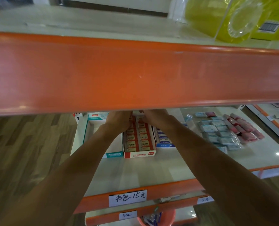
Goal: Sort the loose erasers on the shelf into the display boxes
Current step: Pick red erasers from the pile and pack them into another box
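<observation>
Both hands reach to the far end of the red display box [139, 154], which stands on the shelf [151, 170] between a teal display box [93, 128] on the left and a blue display box [165, 145] on the right. The left hand [119, 121] sits at the box's rear left corner and the right hand [154, 118] at its rear right. A small white-and-red item [138, 114] shows between them. The orange front strip [135, 75] of the upper shelf covers the fingertips, so whether either hand grips anything cannot be determined. The red box holds two rows of erasers [136, 141] marked 2B. Loose erasers lie well to the right of the boxes: blue-white packs [217, 134] and, beside them, red packs [243, 129].
</observation>
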`<act>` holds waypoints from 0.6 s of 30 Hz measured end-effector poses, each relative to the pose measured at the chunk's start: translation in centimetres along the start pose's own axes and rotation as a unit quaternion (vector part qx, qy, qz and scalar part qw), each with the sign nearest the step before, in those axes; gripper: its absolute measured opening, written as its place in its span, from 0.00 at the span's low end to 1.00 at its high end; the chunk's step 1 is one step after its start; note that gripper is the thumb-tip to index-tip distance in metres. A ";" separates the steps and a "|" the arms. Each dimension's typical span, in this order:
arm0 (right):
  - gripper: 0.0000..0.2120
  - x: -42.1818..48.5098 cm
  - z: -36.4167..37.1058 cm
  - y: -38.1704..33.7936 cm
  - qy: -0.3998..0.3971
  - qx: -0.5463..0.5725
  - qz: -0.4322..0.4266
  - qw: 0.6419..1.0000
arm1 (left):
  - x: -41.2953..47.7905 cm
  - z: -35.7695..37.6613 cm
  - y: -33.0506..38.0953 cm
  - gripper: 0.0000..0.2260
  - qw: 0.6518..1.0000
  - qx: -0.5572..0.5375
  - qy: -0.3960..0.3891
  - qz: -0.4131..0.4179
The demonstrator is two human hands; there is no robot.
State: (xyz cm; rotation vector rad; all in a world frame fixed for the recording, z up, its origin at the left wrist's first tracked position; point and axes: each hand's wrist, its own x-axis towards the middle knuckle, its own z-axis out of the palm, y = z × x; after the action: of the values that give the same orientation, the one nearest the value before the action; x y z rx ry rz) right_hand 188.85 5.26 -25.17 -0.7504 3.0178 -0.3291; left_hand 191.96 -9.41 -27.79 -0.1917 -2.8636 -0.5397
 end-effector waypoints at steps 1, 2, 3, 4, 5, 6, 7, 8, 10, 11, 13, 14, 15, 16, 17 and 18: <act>0.10 -0.1 -0.4 0.1 -0.015 0.006 0.009 1.000 | 0.0 -0.1 0.0 0.13 1.000 0.006 -0.008 0.002; 0.12 -0.1 -0.6 0.2 -0.034 0.006 0.018 0.999 | 0.1 -0.3 0.1 0.12 1.000 0.011 -0.011 0.004; 0.16 -0.1 -1.1 0.3 -0.063 -0.002 0.029 0.998 | 0.1 -0.4 0.1 0.12 1.000 0.014 -0.016 0.005; 0.18 -0.1 -1.4 0.4 -0.086 -0.013 0.035 0.996 | 0.0 -0.6 0.2 0.10 1.000 0.017 -0.018 0.007; 0.19 -0.2 -1.6 0.4 -0.099 -0.019 0.039 0.994 | -0.1 -0.7 0.3 0.09 1.000 0.021 -0.020 0.009; 0.18 -0.2 -1.6 0.4 -0.099 -0.012 0.042 0.994 | -0.1 -0.8 0.3 0.09 0.999 0.026 -0.019 0.013; 0.17 -0.3 -1.6 0.3 -0.092 0.001 0.044 0.995 | -0.2 -0.8 0.3 0.08 0.999 0.030 -0.017 0.016; 0.15 -0.3 -1.6 0.1 -0.076 0.008 0.039 0.996 | -0.3 -0.8 0.4 0.09 0.999 0.036 -0.020 0.016; 0.10 -0.6 -1.5 -0.2 -0.045 -0.011 0.016 0.999 | -0.5 -1.0 0.6 0.08 0.998 0.048 -0.033 0.012; 0.10 -0.7 -1.4 -0.2 -0.036 -0.028 0.002 0.999 | -0.6 -1.1 0.6 0.07 0.998 0.050 -0.039 0.013; 0.11 -1.1 -1.3 0.0 -0.011 -0.053 -0.028 0.998 | -0.6 -1.4 0.5 0.07 0.999 0.040 -0.031 0.020; 0.11 -1.2 -1.4 0.2 0.005 -0.056 -0.036 0.998 | -0.7 -1.6 0.6 0.08 0.999 0.026 -0.018 0.022; 0.12 -1.4 -1.4 0.6 0.019 -0.056 -0.038 0.997 | -0.8 -1.9 0.8 0.09 1.000 0.013 -0.009 0.023; 0.13 -1.7 -1.6 0.9 0.029 -0.056 -0.037 0.997 | -0.8 -2.2 1.0 0.10 1.000 0.014 -0.003 0.025; 0.14 -2.0 -1.9 1.2 0.034 -0.061 -0.034 0.997 | -0.8 -2.3 1.4 0.10 0.999 0.026 -0.002 0.024; 0.15 -2.4 -2.2 1.6 0.040 -0.070 -0.031 0.996 | -0.8 -2.4 1.8 0.11 0.999 0.036 0.001 0.022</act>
State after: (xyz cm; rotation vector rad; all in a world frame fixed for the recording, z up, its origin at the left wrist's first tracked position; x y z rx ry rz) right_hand 190.07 8.15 -23.40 -0.8616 3.1236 -0.1540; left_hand 193.46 -8.74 -25.23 -0.2419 -2.8645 -0.4268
